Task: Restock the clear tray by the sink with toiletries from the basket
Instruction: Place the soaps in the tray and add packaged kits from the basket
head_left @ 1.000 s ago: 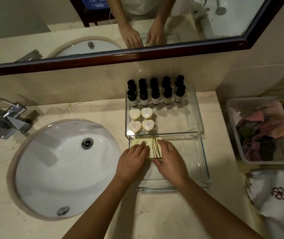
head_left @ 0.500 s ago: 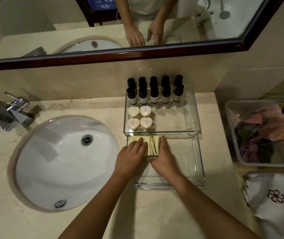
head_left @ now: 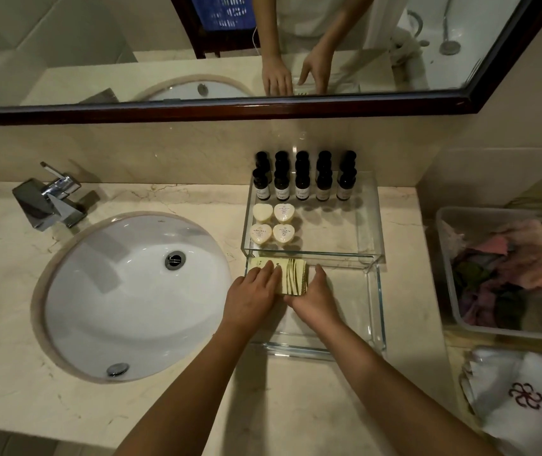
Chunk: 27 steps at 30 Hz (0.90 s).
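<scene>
The left hand (head_left: 253, 297) lies flat, fingers straight, on a pale yellow packet (head_left: 291, 274) with dark wavy stripes. The right hand (head_left: 314, 299), fingers also straight, touches its right edge. The packet lies in the upper left corner of the clear tray (head_left: 380, 307), centre frame, on the counter (head_left: 404, 225).

My left forearm (head_left: 180, 386) comes in from the near left and my right forearm (head_left: 394, 373) from the near right. Both are bare and slant toward each other, so the wrists end up close. My left hand (head_left: 251, 299) lies palm down and presses flat, fingers straight and together, pointing far and slightly right. My right hand (head_left: 315, 299) sits just to its right, turned partly on edge, fingers straight and pointing far, thumb reaching toward the left hand on the near side.
</scene>
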Each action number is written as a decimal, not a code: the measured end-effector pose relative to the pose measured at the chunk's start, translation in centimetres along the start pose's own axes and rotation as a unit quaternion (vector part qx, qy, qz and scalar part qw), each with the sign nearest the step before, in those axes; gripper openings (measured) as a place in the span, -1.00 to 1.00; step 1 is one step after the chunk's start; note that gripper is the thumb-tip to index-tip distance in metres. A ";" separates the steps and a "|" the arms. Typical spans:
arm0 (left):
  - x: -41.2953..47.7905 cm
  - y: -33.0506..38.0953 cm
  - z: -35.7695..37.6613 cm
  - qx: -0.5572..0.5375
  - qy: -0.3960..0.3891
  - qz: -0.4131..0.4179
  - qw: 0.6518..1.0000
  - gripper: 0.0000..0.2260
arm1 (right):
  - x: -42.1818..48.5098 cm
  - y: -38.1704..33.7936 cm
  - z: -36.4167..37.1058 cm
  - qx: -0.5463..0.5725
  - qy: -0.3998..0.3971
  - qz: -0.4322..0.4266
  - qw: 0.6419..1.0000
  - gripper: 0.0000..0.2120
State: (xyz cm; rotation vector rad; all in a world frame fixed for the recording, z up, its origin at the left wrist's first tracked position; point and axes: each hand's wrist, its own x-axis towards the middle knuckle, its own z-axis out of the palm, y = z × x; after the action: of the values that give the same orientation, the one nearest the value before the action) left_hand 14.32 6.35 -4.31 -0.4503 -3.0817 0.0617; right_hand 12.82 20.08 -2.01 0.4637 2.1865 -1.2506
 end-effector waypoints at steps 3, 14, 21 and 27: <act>0.2 0.3 -0.2 0.003 -0.017 -0.012 1.000 -0.45 | 0.1 -0.1 0.2 0.060 -0.012 0.033 0.998 -0.14; 0.3 0.5 -1.0 -0.004 -0.070 -0.031 0.997 -0.43 | -0.2 -0.5 -0.1 0.095 -0.044 0.038 0.994 -0.12; -1.5 -0.8 -2.0 -0.020 -0.052 -0.064 0.996 -0.45 | -1.0 -0.4 -2.5 0.008 0.000 0.010 1.000 -0.30; -4.5 -2.2 -6.0 -0.083 -0.100 -0.219 0.967 -0.67 | -3.5 -1.3 -3.9 -0.234 -0.009 -0.156 0.960 -0.62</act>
State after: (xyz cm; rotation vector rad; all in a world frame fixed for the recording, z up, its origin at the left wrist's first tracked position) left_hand 18.16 3.19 1.64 0.2612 -3.3152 -0.1727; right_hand 13.60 22.77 2.58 -0.0879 2.5036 -0.8266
